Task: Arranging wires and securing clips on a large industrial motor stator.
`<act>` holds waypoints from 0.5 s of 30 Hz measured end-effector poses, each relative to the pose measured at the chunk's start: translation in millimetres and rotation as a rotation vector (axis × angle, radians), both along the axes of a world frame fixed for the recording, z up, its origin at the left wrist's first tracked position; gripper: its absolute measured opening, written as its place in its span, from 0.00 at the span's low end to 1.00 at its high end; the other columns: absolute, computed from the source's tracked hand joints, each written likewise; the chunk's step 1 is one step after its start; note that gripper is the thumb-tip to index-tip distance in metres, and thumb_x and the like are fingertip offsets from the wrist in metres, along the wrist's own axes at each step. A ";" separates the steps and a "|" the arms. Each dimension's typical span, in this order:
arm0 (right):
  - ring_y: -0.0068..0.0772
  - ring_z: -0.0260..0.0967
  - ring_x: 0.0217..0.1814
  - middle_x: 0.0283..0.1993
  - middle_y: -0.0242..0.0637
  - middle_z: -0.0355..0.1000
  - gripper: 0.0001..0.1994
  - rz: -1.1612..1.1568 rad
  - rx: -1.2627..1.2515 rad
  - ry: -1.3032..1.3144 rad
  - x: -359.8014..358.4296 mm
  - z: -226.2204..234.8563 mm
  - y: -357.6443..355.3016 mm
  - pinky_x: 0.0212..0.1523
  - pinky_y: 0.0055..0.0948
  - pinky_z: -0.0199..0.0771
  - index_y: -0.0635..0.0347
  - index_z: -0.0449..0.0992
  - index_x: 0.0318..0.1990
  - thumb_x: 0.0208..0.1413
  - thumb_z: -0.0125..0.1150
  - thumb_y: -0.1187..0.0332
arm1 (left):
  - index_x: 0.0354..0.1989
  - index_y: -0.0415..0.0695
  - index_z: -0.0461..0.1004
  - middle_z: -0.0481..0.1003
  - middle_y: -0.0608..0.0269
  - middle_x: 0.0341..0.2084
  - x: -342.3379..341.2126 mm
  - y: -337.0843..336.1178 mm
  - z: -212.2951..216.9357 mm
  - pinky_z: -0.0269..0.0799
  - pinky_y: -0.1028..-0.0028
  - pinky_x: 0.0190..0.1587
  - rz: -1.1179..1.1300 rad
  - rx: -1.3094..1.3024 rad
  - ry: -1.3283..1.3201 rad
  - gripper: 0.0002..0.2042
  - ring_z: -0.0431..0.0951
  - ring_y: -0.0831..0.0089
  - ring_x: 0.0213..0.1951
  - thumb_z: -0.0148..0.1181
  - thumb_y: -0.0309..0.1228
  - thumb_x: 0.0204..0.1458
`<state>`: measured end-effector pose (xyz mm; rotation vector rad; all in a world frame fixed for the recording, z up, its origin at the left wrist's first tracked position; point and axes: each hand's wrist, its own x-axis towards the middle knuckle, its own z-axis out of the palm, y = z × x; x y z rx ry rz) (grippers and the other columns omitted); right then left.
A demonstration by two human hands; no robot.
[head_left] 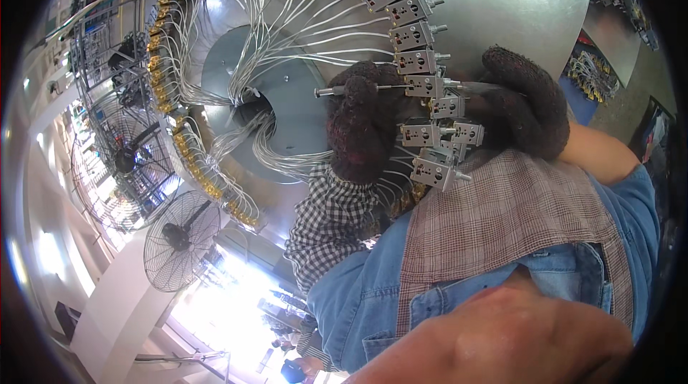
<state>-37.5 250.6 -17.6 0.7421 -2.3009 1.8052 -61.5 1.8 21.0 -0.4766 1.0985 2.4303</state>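
My left hand, in a dark knitted glove with a checked sleeve, is closed round a slim screwdriver. The shaft points right, and its tip meets the side of a small silver metal switch box. On the box's other side my right hand, gloved the same way, is closed, its fingers curled. A dark bar-like shape reaches from it toward the box's stem; what it grips is hidden. More switch boxes of this kind form a curved row, with white wires running behind them.
The wires gather at a hole in a grey round disc on a shiny metal table. Brass-coloured fittings line the ring's far left side. A caged fan stands at the lower left. More wired parts lie at the right.
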 end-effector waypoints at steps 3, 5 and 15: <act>0.45 0.72 0.52 0.56 0.54 0.67 0.20 -0.060 0.216 0.200 -2.1 6.1 11.5 0.50 0.38 0.74 0.70 0.65 0.55 0.56 0.56 0.71 | 0.46 0.34 0.66 0.73 0.47 0.40 -2.9 -3.8 2.9 0.76 0.59 0.46 -0.015 -0.013 0.067 0.15 0.76 0.56 0.43 0.49 0.34 0.59; 0.44 0.72 0.52 0.56 0.53 0.66 0.20 -0.049 0.261 0.171 -6.2 11.0 13.4 0.51 0.37 0.74 0.69 0.66 0.54 0.55 0.57 0.72 | 0.46 0.34 0.66 0.73 0.47 0.40 -3.3 -8.1 2.8 0.76 0.60 0.46 -0.033 -0.038 0.147 0.15 0.77 0.56 0.43 0.49 0.34 0.58; 0.45 0.73 0.47 0.48 0.44 0.73 0.22 0.198 0.260 0.274 -56.1 41.1 -21.4 0.53 0.42 0.70 0.62 0.68 0.54 0.51 0.60 0.67 | 0.44 0.34 0.69 0.75 0.52 0.39 -10.5 -40.9 16.6 0.76 0.70 0.43 -0.103 -0.914 0.582 0.10 0.77 0.68 0.41 0.52 0.26 0.57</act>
